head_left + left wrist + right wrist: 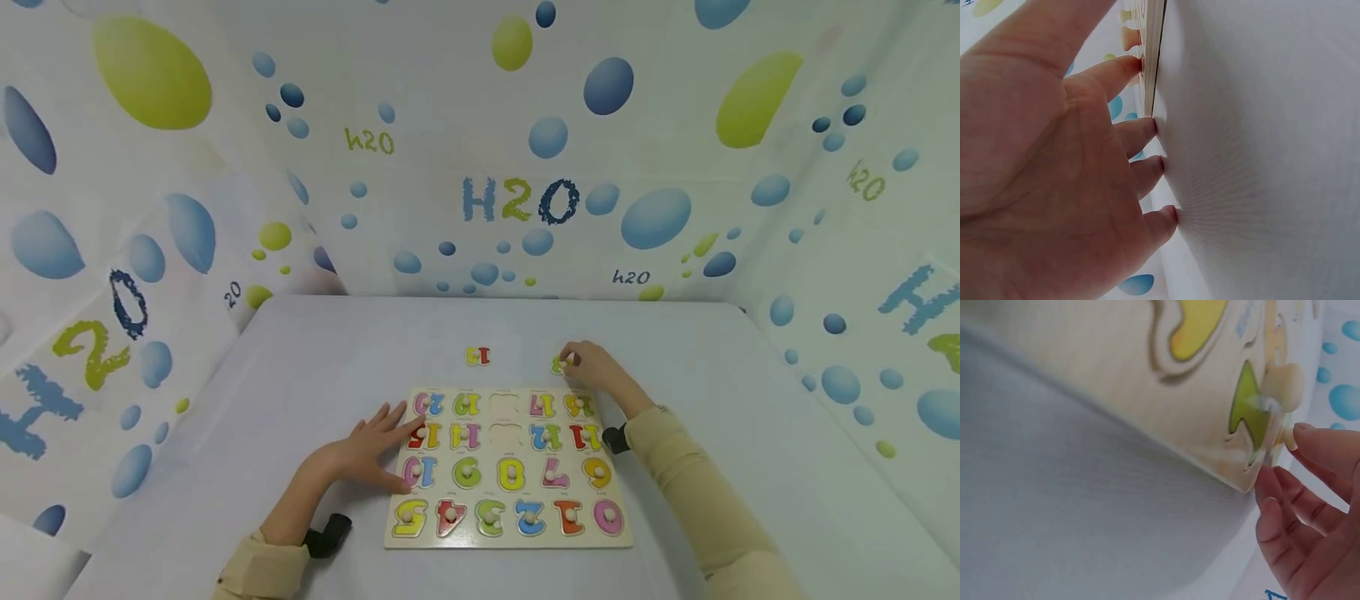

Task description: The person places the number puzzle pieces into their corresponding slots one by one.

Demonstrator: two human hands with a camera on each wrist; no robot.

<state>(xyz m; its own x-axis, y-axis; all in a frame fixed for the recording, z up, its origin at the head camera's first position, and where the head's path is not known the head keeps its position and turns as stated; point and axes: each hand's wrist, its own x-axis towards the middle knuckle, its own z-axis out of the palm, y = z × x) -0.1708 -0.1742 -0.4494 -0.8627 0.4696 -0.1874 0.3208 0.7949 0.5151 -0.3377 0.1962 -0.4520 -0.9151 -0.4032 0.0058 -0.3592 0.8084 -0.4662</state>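
A wooden number puzzle board (517,540) lies on the table, its knobbed number pieces upside down from my view. My left hand (360,454) is spread at the board's left edge, thumb and index finger on it. Other fingertips (1163,215) of that hand touch the tabletop in the left wrist view. Beyond the board's far right corner, my right hand (596,367) pinches a small green-and-yellow number piece (557,365) by its knob (1289,439); its number is mostly hidden. A yellow-and-red 13 piece (477,357) lies behind the board.
Two recesses, one in the far row (504,407) and one in the second row (506,437), show pale wood. The white table (337,350) meets printed curtains (420,217) at the back and sides. Dark wrist cameras (327,536) sit at both wrists.
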